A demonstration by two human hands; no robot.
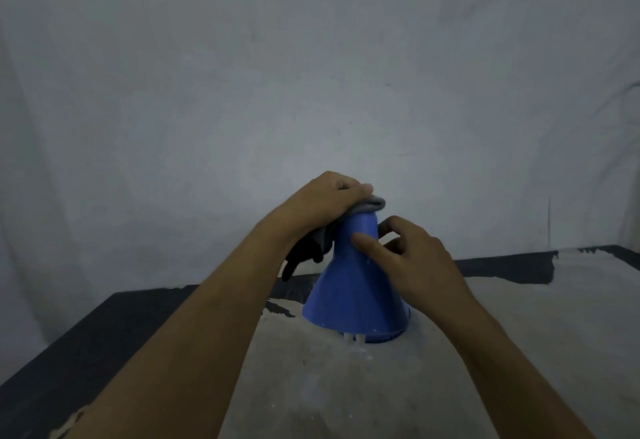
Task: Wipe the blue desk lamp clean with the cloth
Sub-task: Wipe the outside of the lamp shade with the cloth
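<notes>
Standing on the pale tabletop (485,352), the blue desk lamp (353,286) has the left hand (329,196) clamping the cloth (372,204) over its narrow top while the right hand (412,255) pinches its side; hard rubbing could tip it.
</notes>
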